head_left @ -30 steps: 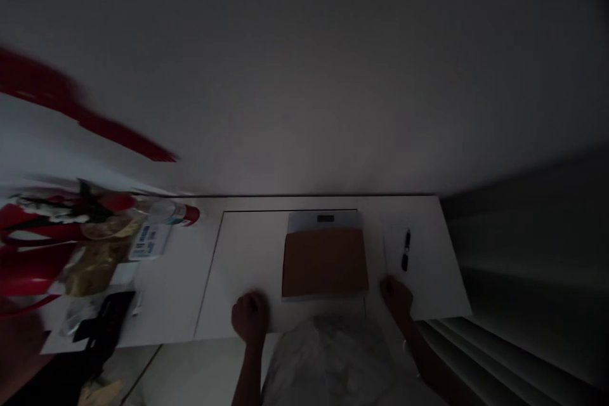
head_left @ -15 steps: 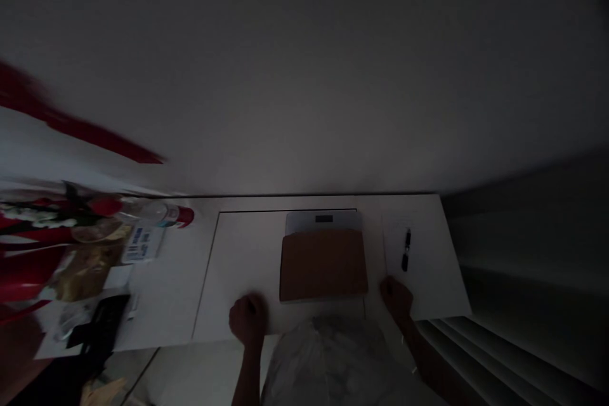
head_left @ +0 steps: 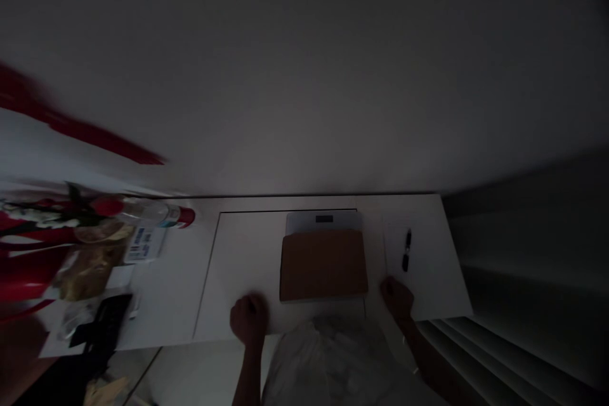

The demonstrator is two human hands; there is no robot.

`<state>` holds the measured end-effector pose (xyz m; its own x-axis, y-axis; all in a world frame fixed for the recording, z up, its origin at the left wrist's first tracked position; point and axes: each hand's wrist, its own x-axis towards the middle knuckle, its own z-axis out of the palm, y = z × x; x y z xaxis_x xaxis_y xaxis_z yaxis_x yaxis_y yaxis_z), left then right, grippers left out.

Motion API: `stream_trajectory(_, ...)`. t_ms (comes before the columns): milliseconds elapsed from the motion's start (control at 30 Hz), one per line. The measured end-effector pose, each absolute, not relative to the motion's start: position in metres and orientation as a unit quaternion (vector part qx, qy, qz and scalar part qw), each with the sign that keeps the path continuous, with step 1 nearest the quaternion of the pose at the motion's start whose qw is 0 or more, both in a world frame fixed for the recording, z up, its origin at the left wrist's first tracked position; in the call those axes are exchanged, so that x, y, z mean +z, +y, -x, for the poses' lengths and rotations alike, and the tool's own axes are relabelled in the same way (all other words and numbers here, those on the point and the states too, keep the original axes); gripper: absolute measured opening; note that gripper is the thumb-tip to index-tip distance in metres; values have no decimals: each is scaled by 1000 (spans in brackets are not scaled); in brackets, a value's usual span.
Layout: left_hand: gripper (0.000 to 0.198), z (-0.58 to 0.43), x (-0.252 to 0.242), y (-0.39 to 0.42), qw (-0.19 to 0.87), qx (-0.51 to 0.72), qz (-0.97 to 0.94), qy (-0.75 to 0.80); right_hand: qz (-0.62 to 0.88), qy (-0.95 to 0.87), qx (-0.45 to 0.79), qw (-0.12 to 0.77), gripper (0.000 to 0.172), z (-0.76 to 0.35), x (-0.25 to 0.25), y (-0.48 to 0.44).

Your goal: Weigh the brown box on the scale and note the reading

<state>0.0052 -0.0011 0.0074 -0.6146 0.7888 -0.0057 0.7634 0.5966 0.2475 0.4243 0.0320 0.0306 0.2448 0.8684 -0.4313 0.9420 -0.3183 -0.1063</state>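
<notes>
A flat brown cardboard box (head_left: pixel 324 265) lies on a silver-grey scale (head_left: pixel 299 222), whose small dark display shows past the box's far edge. To the left of the box, my left hand (head_left: pixel 249 317) rests on the white table as a closed fist, apart from the box. My right hand (head_left: pixel 396 297) is also curled into a fist, on the table to the right of the box and by the near edge of a sheet of paper (head_left: pixel 394 250). A black pen (head_left: pixel 406 250) lies on that sheet, beyond my right hand. The picture is dim.
At the left of the white table (head_left: pixel 181 292) lie a clear bottle (head_left: pixel 178 216) with a red end, a blue-and-white box (head_left: pixel 146 243), a brown bag (head_left: pixel 88 271) and a black object (head_left: pixel 107 323). Flowers (head_left: pixel 47 216) stand far left. A wall rises behind the table.
</notes>
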Motion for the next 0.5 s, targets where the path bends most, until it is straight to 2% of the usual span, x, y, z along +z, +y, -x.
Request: stream_trajectory(500, 31, -5, 9, 0, 52, 113, -447, 886, -778, 586, -208, 87, 39, -422, 37, 34)
